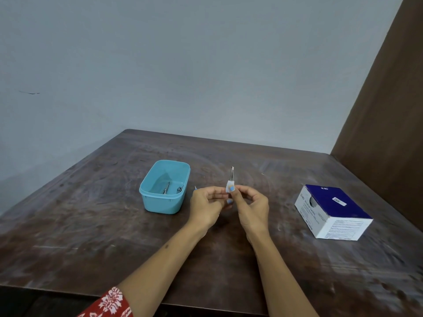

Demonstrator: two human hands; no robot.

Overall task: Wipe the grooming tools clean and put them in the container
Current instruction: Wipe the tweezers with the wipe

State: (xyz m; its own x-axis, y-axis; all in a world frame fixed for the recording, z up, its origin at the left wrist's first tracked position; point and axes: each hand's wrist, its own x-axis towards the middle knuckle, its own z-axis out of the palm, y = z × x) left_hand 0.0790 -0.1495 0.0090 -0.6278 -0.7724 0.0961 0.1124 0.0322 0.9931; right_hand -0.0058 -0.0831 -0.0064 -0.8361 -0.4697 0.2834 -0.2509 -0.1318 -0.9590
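A thin metal grooming tool (231, 173) points upward above the table, its lower part wrapped in a small white wipe (229, 187). My right hand (251, 205) pinches the wipe around the tool. My left hand (206, 205) holds the tool's lower end, fingers curled close against the right hand. To the left stands a light blue plastic container (148, 197) with two small metal tools (166, 188) lying on its bottom.
A blue and white box of alcohol swabs (332, 211) sits on the right of the dark wooden table (91, 225). A grey wall runs behind, and a brown panel (389, 110) stands at the right.
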